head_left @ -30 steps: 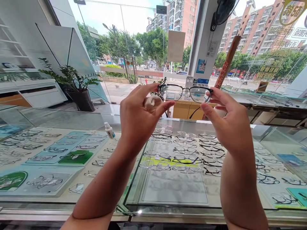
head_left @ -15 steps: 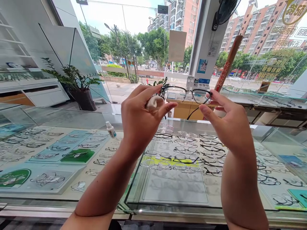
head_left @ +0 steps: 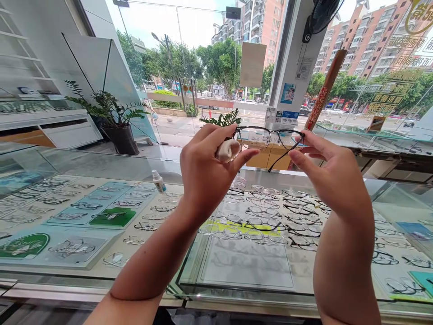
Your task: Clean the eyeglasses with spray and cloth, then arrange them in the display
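Observation:
A pair of dark-rimmed eyeglasses [head_left: 273, 131] is held up in the air above the glass counter, lenses toward the window. My left hand [head_left: 209, 164] pinches its left end between the fingers, with the thumb stretched out below the lens. Tucked in that same palm is a rolled pale cloth [head_left: 229, 150]. At the other end, my right hand [head_left: 329, 169] grips the frame's right corner between thumb and forefinger. One dark temple arm slants down below the lenses.
Beneath my hands, a glass display counter [head_left: 250, 292] holds rows of eyeglasses [head_left: 264, 211]. A white spray bottle [head_left: 158, 182] stands on it to the left. Beyond are a potted plant [head_left: 120, 131], large windows and a wall fan [head_left: 321, 18].
Both hands and the eyeglasses have shifted slightly right and a little down. My grip on them is unchanged, and the view has moved a little.

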Available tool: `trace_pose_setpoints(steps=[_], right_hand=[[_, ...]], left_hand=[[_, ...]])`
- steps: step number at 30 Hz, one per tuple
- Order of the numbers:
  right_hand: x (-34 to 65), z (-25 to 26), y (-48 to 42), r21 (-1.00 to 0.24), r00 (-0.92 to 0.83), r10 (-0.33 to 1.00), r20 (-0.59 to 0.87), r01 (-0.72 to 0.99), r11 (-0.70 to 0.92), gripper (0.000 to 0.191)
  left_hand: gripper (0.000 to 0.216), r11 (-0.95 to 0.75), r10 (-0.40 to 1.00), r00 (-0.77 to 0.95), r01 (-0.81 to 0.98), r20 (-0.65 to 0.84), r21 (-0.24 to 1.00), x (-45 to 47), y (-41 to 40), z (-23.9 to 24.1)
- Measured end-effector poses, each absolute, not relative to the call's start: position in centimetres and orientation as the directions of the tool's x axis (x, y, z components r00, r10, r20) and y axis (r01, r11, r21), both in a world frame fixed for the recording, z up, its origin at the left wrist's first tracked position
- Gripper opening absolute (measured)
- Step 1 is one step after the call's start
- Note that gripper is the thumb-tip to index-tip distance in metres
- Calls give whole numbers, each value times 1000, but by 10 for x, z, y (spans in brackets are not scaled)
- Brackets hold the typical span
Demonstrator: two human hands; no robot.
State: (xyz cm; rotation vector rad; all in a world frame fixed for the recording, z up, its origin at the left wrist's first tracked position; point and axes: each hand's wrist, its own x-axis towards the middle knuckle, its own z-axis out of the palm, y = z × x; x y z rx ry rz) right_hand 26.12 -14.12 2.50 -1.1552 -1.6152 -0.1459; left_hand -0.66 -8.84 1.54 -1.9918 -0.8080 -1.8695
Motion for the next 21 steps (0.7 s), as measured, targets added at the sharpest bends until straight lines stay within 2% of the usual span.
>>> trace_pose_setpoints(steps=[4, 12, 21], right_hand=[[262, 26, -143, -477, 79, 628, 774, 724, 498, 62], [260, 26, -145, -458, 65, 604, 794, 718, 525, 61], [252, 33, -158, -484, 145, 594, 791, 742, 464, 61]], left_hand=[[51, -799, 187, -2, 582, 982, 153, -6, -93, 17], [52, -797, 193, -5, 583, 981, 160, -7, -92, 17], [49, -813, 241, 23, 550, 970, 189, -10, -94, 22]])
